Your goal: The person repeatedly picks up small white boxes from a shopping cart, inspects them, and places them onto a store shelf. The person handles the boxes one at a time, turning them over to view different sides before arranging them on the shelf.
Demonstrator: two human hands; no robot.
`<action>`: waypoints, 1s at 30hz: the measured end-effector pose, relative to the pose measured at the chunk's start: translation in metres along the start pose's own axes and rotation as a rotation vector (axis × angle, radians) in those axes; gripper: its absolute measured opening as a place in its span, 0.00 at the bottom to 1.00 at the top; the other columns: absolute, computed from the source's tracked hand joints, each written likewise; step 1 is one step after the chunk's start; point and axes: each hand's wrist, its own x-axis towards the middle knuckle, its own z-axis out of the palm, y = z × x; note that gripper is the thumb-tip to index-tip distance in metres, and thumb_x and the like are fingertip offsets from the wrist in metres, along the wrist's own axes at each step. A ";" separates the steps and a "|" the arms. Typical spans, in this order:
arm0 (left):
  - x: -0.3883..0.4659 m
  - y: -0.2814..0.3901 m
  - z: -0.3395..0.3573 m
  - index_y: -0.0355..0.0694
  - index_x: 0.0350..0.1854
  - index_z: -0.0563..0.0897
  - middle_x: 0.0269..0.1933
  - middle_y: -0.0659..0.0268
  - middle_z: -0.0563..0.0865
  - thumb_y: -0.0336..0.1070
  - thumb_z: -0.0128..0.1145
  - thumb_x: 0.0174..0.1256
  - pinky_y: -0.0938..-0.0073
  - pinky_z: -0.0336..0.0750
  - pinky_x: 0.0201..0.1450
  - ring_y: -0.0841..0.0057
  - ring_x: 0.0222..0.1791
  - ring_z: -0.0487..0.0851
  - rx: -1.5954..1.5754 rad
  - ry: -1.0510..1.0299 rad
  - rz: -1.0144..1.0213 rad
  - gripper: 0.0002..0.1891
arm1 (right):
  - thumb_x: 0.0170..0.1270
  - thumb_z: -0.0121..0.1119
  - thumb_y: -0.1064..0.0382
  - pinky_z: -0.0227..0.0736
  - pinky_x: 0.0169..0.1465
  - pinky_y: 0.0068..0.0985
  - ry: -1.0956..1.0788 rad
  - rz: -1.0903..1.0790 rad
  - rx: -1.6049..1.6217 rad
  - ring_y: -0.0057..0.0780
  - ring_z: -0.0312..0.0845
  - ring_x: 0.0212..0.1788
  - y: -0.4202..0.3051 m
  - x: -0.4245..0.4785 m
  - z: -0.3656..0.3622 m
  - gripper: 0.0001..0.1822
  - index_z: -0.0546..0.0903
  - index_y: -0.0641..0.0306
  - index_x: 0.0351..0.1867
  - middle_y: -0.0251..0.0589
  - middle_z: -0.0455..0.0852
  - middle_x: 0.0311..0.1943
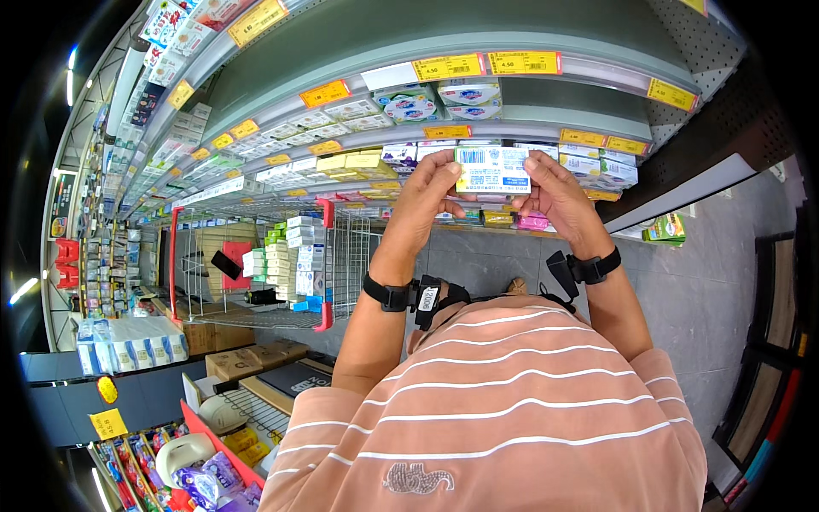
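Between my two hands is a small white printed box (492, 171), its barcode and fine print turned up toward me. My left hand (427, 192) pinches its left end, and my right hand (555, 189) grips the right end. The box is in front of a store shelf, over the lower rows of boxed goods. Just beyond it, green-and-white soap packs (409, 105) and stacked blue-and-white packs (472, 96) sit on a shelf. Yellow boxes (355, 165) stand left of my left hand; white boxes (585, 168) are right of my right hand.
To my left is a wire shopping cart (349, 256) holding stacked small boxes (278, 259) and a black phone (226, 264). Price-tagged shelf edges (451, 66) curve across the front. Cardboard boxes (256, 360) and a bin of purple packets (211, 477) are at lower left. Grey floor tiles (678, 307) extend to the right.
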 end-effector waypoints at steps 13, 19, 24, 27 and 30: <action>-0.007 0.003 -0.001 0.34 0.71 0.69 0.54 0.60 0.83 0.47 0.56 0.76 0.77 0.82 0.36 0.74 0.45 0.87 -0.015 0.020 -0.003 0.29 | 0.75 0.60 0.52 0.84 0.33 0.20 -0.046 0.008 0.004 0.25 0.88 0.34 0.003 0.004 -0.001 0.23 0.75 0.64 0.62 0.40 0.87 0.40; -0.010 0.007 0.000 0.40 0.76 0.66 0.59 0.58 0.80 0.45 0.54 0.78 0.74 0.84 0.38 0.69 0.49 0.87 -0.034 -0.027 -0.033 0.29 | 0.75 0.59 0.57 0.87 0.38 0.24 -0.086 0.031 0.035 0.32 0.89 0.41 -0.001 -0.002 0.001 0.26 0.70 0.58 0.70 0.43 0.86 0.46; -0.009 0.006 -0.004 0.44 0.77 0.64 0.62 0.58 0.77 0.44 0.52 0.79 0.70 0.85 0.46 0.68 0.54 0.85 -0.015 -0.077 0.025 0.28 | 0.77 0.56 0.59 0.87 0.49 0.30 -0.158 0.009 0.030 0.39 0.87 0.50 -0.006 -0.006 0.004 0.26 0.67 0.57 0.73 0.49 0.78 0.59; -0.010 0.005 -0.004 0.44 0.76 0.66 0.61 0.60 0.78 0.46 0.50 0.80 0.67 0.83 0.52 0.70 0.57 0.82 -0.069 -0.076 0.059 0.27 | 0.79 0.53 0.56 0.85 0.52 0.31 -0.186 0.015 0.112 0.38 0.86 0.52 -0.011 -0.009 0.009 0.25 0.67 0.60 0.72 0.47 0.79 0.56; -0.009 0.004 -0.002 0.43 0.73 0.69 0.59 0.62 0.80 0.48 0.49 0.81 0.65 0.81 0.57 0.72 0.58 0.80 -0.162 -0.082 0.066 0.24 | 0.80 0.51 0.55 0.84 0.54 0.30 -0.170 0.021 0.115 0.35 0.84 0.53 -0.011 -0.005 0.010 0.22 0.71 0.63 0.68 0.45 0.80 0.54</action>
